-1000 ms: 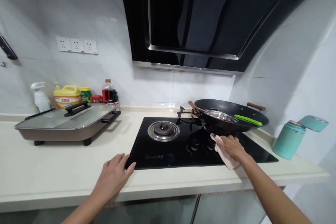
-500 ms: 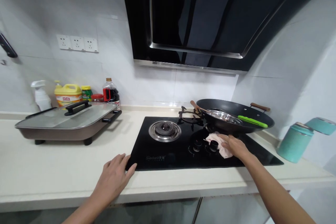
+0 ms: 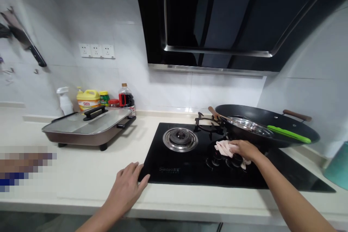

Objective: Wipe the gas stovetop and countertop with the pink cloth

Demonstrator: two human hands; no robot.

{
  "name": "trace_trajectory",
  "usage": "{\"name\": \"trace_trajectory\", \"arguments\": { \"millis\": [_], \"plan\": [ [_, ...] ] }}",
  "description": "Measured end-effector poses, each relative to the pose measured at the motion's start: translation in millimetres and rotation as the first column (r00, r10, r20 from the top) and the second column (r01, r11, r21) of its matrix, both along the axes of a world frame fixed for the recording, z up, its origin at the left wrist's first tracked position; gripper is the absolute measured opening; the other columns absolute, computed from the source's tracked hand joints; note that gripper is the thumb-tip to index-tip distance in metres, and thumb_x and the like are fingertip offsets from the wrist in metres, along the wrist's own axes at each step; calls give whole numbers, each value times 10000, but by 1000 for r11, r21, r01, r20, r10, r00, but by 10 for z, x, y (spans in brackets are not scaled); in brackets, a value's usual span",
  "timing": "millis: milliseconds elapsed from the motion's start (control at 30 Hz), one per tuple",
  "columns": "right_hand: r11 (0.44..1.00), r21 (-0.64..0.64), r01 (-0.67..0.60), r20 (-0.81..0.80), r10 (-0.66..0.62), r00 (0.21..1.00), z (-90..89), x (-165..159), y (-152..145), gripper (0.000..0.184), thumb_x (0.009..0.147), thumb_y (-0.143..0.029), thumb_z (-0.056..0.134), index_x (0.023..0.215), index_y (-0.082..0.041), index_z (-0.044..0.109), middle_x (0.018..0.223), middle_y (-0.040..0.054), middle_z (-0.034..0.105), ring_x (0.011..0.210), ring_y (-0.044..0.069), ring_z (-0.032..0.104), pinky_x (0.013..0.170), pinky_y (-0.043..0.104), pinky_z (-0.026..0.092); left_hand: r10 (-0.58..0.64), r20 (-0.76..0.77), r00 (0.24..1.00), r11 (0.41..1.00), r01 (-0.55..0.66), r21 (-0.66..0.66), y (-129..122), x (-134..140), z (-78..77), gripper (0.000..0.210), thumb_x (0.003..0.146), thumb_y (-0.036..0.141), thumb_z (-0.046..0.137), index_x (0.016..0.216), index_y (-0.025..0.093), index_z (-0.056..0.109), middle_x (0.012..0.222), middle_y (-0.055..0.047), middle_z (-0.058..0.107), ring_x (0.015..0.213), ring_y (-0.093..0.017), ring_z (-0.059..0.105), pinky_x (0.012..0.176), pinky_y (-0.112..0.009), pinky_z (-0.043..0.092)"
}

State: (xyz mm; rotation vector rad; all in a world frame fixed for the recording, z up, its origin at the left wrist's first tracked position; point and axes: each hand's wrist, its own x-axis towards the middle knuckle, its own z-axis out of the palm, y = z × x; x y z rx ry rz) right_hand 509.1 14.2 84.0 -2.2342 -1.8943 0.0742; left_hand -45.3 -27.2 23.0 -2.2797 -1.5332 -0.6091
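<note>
My right hand (image 3: pixel 244 149) presses a pale pink cloth (image 3: pixel 225 148) onto the black glass gas cooktop (image 3: pixel 174 177), just behind and over the control knobs (image 3: pixel 216 158). Part of the cloth hangs past the right knob. Fingers stretched out, my left hand (image 3: pixel 131 181) rests on the counter, its fingertips at the cooktop's front left corner. The left burner (image 3: pixel 180 138) is bare of any pan support. Behind the right hand a black wok (image 3: pixel 244 110) sits tilted, holding a shiny metal dish (image 3: pixel 250 124) and a bright green-handled utensil (image 3: pixel 288 134).
On the left stands an electric pan (image 3: pixel 81 137) with a glass lid. Behind it are a spray bottle (image 3: pixel 65 101), a yellow jug (image 3: pixel 88 98) and a dark sauce bottle (image 3: pixel 127 99). A pot support (image 3: pixel 209 125) lies by the wok. A teal canister (image 3: pixel 338 166) stands far right; the range hood (image 3: pixel 217 14) overhangs.
My view has swung left, so the scene sits further right. The cloth has moved left and back across the glass under my right hand. A pixelated patch now shows at the left edge.
</note>
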Motion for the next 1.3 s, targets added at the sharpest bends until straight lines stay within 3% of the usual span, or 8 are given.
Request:
{"name": "trace_trajectory", "arguments": {
  "millis": [300, 500, 633, 733, 900, 1100, 1300],
  "plan": [
    [1000, -26, 6, 119, -3, 993, 14, -263, 136, 489, 891, -411, 589, 1371, -358, 670, 1264, 78, 730, 1138, 329, 680, 909, 405, 489, -52, 32, 998, 999, 52, 0, 9, -22, 7, 467, 1021, 516, 438, 1267, 196, 673, 1314, -155, 696, 1273, -337, 602, 1007, -487, 483],
    [996, -75, -52, 114, 61, 992, 29, -706, 642, 486, 953, -483, 569, 1425, -372, 594, 1341, 64, 684, 1179, 280, 655, 939, 386, 494, -50, 56, 997, 999, 49, 7, 9, -20, -27, 466, 1028, 535, 435, 1266, 199, 654, 1287, -160, 693, 1235, -319, 616, 984, -479, 485],
    [990, -138, -15, 126, 33, 991, 92, -922, 985, 512, 978, -524, 606, 1413, -253, 577, 1343, 103, 644, 1160, 269, 638, 985, 464, 515, -67, 69, 995, 997, 64, 41, 14, -23, -71, 441, 1032, 519, 438, 1265, 208, 646, 1287, -161, 683, 1236, -328, 605, 979, -493, 480],
    [987, -151, 48, 162, -23, 986, 120, -978, 1064, 548, 995, -539, 604, 1431, -215, 537, 1436, 120, 549, 1247, 292, 572, 1062, 552, 476, -70, 63, 996, 996, 66, 62, 2, -6, -68, 421, 1031, 504, 448, 1255, 209, 647, 1268, -161, 683, 1210, -329, 609, 960, -489, 481],
    [978, -206, 40, 168, -5, 986, 159, -1044, 926, 510, 999, -514, 597, 1412, -222, 530, 1390, 110, 547, 1171, 272, 582, 997, 508, 509, -52, 36, 998, 996, 49, 73, -23, 35, -25, 386, 1037, 465, 446, 1234, 199, 644, 1251, -165, 680, 1185, -324, 612, 948, -481, 478],
    [942, -289, -172, 132, 217, 967, 281, -1238, 564, 485, 864, -439, 657, 1322, -291, 602, 1232, 87, 507, 1085, 284, 582, 918, 411, 471, -61, 40, 997, 997, 58, 59, -19, 47, -7, 391, 1036, 454, 458, 1235, 166, 630, 1255, -185, 671, 1191, -338, 611, 942, -485, 470],
    [841, -366, -398, 87, 456, 886, 336, -1636, 276, 561, 683, -450, 780, 1201, -289, 637, 1182, 82, 467, 1110, 341, 514, 920, 436, 448, -49, 49, 998, 999, 49, 5, -37, 59, 49, 379, 1031, 447, 455, 1220, 173, 635, 1226, -163, 681, 1154, -317, 621, 931, -465, 470]
  ]
}}
